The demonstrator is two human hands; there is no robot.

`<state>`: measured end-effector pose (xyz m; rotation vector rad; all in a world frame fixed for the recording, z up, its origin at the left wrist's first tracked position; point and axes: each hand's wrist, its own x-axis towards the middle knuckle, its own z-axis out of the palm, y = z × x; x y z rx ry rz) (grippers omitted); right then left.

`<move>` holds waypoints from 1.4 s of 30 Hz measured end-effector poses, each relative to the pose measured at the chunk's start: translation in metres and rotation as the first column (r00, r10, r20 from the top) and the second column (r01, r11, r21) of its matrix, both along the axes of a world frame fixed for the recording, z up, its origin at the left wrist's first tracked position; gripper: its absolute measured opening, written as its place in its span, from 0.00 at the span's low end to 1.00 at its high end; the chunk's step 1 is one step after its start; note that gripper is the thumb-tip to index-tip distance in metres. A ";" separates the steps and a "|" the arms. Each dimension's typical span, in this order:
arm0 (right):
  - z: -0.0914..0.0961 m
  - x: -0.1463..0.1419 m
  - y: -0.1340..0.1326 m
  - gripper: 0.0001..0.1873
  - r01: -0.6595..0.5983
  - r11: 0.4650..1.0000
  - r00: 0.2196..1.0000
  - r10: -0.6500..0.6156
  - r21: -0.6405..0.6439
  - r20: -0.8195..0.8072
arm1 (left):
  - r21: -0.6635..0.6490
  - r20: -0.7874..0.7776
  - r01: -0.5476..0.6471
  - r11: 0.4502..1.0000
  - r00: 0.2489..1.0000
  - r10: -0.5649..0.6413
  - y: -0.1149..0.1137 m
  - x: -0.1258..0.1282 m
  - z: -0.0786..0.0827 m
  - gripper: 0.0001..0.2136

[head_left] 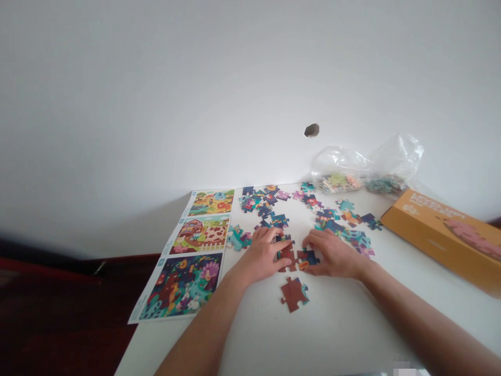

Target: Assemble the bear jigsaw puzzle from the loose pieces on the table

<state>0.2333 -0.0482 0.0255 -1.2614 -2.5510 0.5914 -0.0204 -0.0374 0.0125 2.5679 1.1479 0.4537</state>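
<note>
My left hand [266, 255] presses its fingers and thumb around the left edge of a brown puzzle piece [288, 257]. Just to the right, my right hand [331, 253] grips a dark blue puzzle piece [308, 258] between thumb and fingers. The two pieces lie edge to edge or nearly so; whether they interlock I cannot tell. Closer to me, a loose brown puzzle piece [293, 294] with a teal corner lies flat. Fingers partly hide a dark piece above the brown one.
Loose puzzle pieces [258, 201] are scattered beyond the hands, with more [358, 240] at right. A picture sheet [156, 277] with three printed scenes lies left. Clear bags [338, 172] of pieces stand by the wall, near an orange box [438, 235]. The white table [250, 339] ends at left.
</note>
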 end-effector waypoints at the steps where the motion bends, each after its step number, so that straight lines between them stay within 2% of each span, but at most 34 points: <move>1: 0.000 -0.001 0.000 0.20 -0.002 1.000 1.000 0.002 -0.006 -0.006 | 0.000 -0.001 -0.003 1.000 1.000 0.003 0.000 0.000 0.000 0.20; 6: 0.004 -0.004 -0.001 0.19 0.002 1.000 1.000 -0.003 -0.030 -0.021 | -0.005 -0.007 -0.008 1.000 1.000 0.008 -0.001 0.001 0.001 0.19; 16: 0.001 -0.006 -0.001 0.21 -0.020 0.999 1.000 0.021 0.026 -0.020 | 0.013 0.000 -0.020 1.000 1.000 0.020 -0.001 0.002 -0.004 0.20; 22: 0.005 -0.003 -0.002 0.20 -0.033 0.998 0.998 0.036 0.060 -0.048 | 0.015 0.049 0.011 1.000 0.999 -0.012 -0.001 0.000 0.000 0.18; 26: 0.006 0.002 0.001 0.12 -0.030 0.992 0.993 0.043 0.119 -0.107 | 0.020 0.101 0.107 0.994 0.989 -0.109 -0.001 -0.001 0.004 0.11; 29: 0.004 0.003 0.002 0.06 -0.065 0.989 0.991 0.079 0.131 -0.108 | -0.012 0.099 0.138 0.990 0.986 -0.136 -0.001 0.000 0.005 0.09; 32: 0.002 0.001 0.002 0.06 -0.127 0.985 0.985 0.139 0.118 -0.104 | -0.041 0.091 0.134 0.990 0.987 -0.130 -0.001 0.000 0.005 0.10; 42: -0.003 -0.001 0.001 0.06 -0.106 0.987 0.987 0.118 0.118 -0.106 | -0.043 0.052 0.156 0.987 0.987 -0.154 -0.003 0.001 0.008 0.15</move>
